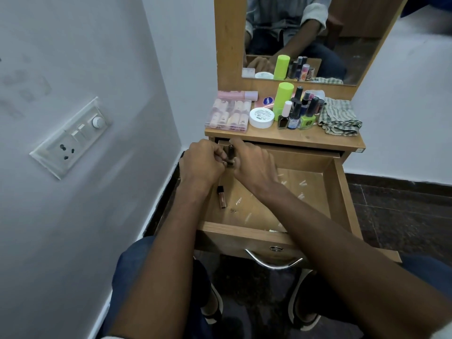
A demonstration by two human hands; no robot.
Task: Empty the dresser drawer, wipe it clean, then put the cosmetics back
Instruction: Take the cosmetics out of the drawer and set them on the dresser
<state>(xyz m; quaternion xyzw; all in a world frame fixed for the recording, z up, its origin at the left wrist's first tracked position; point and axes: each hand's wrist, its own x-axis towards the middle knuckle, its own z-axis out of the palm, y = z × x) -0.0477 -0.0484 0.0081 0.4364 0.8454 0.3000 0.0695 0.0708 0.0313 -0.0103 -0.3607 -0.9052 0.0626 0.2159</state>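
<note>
Judging by the layout, this is the tail of the emptying step: most cosmetics already sit on the dresser top (293, 139), and the drawer (337, 192) is pulled fully out with little left in it. Drawer floor shows only pale scraps or glints plus one lip gloss tube (221, 197) lying flat near the left wall, just below the left wrist. Both hands work at the drawer's back-left corner: left hand (201, 162) curled, right hand (252, 162) curled, both pinching a small dark tube (230, 152) held roughly upright between them; can't tell whether it's being capped or just lifted. Next move likely calls for setting that tube up top, then grabbing the lip gloss tube, then taking the checked cloth (340, 117) lying at the right end of the top for the wipe. On top, left to right: clear case of small bottles (228, 115), white cream jar (261, 117), lime green container (283, 97), cluster of nail polish bottles (300, 113). Free space on the top is mainly the front strip.
</note>
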